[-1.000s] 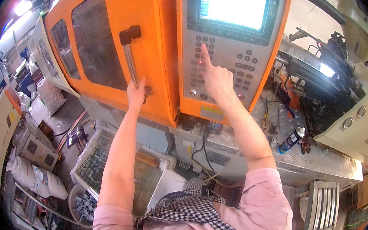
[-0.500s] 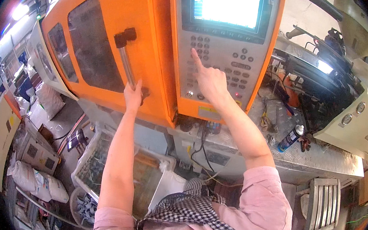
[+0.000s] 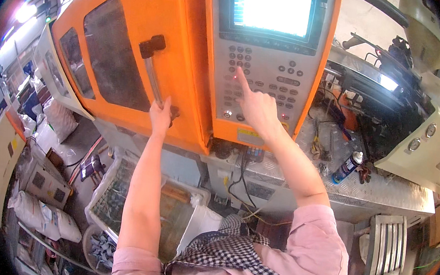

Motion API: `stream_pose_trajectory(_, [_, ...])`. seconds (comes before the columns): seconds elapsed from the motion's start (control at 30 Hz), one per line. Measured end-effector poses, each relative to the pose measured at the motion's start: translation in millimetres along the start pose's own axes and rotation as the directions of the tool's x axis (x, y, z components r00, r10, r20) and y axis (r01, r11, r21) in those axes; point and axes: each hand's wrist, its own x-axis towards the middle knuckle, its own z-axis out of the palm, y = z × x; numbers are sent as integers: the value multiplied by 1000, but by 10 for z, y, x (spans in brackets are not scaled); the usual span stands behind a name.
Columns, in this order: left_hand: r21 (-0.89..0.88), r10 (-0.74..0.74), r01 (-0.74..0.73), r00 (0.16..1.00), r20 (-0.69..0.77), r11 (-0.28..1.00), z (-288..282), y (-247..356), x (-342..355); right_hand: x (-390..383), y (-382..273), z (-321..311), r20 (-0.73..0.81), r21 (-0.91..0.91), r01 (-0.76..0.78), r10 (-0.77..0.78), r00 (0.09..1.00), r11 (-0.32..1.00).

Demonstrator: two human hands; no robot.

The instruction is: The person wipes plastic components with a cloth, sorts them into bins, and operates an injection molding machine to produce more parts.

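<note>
My left hand point(image 3: 160, 116) is closed round the lower end of a metal bar door handle point(image 3: 153, 76) with black end mounts. The handle sits on the orange machine door point(image 3: 181, 97), which has dark windows. My right hand point(image 3: 256, 106) holds nothing. Its index finger is stretched out with the tip at the lower part of the number keys, and the other fingers are curled. These keys belong to a grey control panel point(image 3: 311, 56) with round dark buttons. Above them a bright screen point(image 3: 273, 8) is lit. Whether the fingertip presses a key I cannot tell.
On the metal ledge at right stand a spray can point(image 3: 348, 167) and pliers point(image 3: 316, 144). Below my arms is a white crate point(image 3: 114, 180) with grey parts, beside a round basket point(image 3: 87, 246). White sacks point(image 3: 45, 217) lie at left; a slatted stool point(image 3: 385, 251) stands at right.
My right index finger has moved down and slightly right across the keys. A small red light now shows beside it. My left hand stays on the door handle.
</note>
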Motion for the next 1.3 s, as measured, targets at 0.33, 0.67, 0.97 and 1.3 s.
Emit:
stream_pose_trajectory(0.33, [55, 43, -43, 999, 3, 998, -6, -72, 58, -95, 191, 127, -15, -145, -5, 3, 1000, 989])
stream_pose_trajectory(0.67, [23, 19, -20, 1000, 23, 1000, -22, -36, 43, -186, -74, 128, 8, -4, 97, -97, 995, 995])
stream_pose_trajectory(0.97, [155, 149, -149, 989, 11, 977, -75, -148, 91, 235, -847, 677, -247, 581, 307, -196, 949, 754])
stream_pose_trajectory(1.3, [580, 134, -270, 954, 267, 769, -1121, -813, -1358, 618, -1514, 1587, 97, 906, -36, -125, 987, 422])
